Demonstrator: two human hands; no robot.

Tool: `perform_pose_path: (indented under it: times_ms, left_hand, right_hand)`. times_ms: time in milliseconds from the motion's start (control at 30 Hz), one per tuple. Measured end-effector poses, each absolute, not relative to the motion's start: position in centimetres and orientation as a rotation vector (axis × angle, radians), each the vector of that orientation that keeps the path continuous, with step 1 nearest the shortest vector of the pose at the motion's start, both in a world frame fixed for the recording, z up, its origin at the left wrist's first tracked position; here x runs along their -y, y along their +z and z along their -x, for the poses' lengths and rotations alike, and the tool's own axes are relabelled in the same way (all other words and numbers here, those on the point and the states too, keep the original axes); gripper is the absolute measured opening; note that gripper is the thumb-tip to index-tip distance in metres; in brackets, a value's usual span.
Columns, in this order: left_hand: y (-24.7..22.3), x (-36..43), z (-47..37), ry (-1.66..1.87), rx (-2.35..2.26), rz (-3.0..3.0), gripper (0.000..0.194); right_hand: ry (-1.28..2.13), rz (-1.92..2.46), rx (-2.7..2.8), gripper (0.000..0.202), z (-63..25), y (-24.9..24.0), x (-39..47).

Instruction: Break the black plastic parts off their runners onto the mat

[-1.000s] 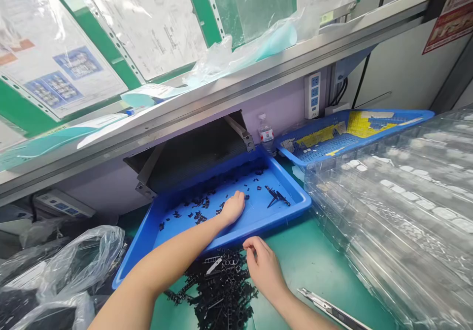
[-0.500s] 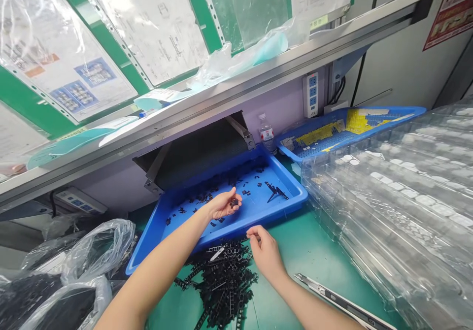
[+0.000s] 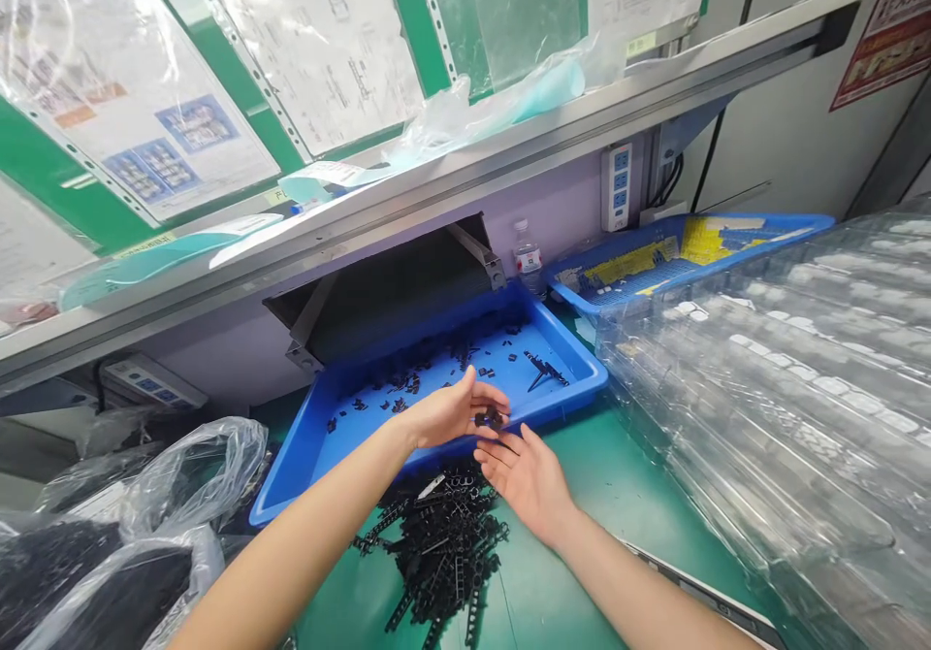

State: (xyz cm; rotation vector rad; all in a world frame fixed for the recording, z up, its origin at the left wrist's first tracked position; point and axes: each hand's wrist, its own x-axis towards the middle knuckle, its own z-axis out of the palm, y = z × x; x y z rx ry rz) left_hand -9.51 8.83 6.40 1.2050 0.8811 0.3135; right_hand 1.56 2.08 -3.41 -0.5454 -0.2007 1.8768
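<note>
Above the near rim of the blue tray, my left hand holds small black parts in its curled fingers. My right hand is just below and to the right, palm up, fingers spread, with nothing seen in it. Its fingertips are close to the left hand's. Small black pieces lie scattered in the tray, with longer black strips at its right side. A heap of black ladder-like strips lies on the green table, below both hands.
Stacked clear plastic trays fill the right side. Behind them is a blue basket with yellow pieces, beside a bottle. Plastic bags stand at left. A metal shelf crosses above the tray.
My left hand has moved right and slightly down with the black parts. My right hand has turned palm up, opened its fingers and come closer to the left hand.
</note>
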Motion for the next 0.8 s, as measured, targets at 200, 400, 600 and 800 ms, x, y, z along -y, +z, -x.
perform_pose_path:
  times_ms: [200,400,600,800]
  left_hand:
    - [7.9,-8.6,9.4,0.116,-0.711,-1.296,0.061]
    - [8.7,-14.0,10.2,0.456,-1.026,-1.502,0.059]
    - [4.8,-17.8,10.1,0.282,-1.377,-1.699,0.022]
    - [2.1,-20.2,8.8,0.107,-1.625,-1.951,0.013]
  right_hand:
    - [1.967,0.487,-0.115,0.030,-2.2,-3.0,-2.3]
    - [1.985,0.457,-0.113,0.036,-2.3,-3.4,-2.3]
    - [1.996,0.357,-0.067,0.045,-2.2,-4.2,-2.5]
    - [1.964,0.420,-0.007,0.042,-1.8,-4.4,-2.6]
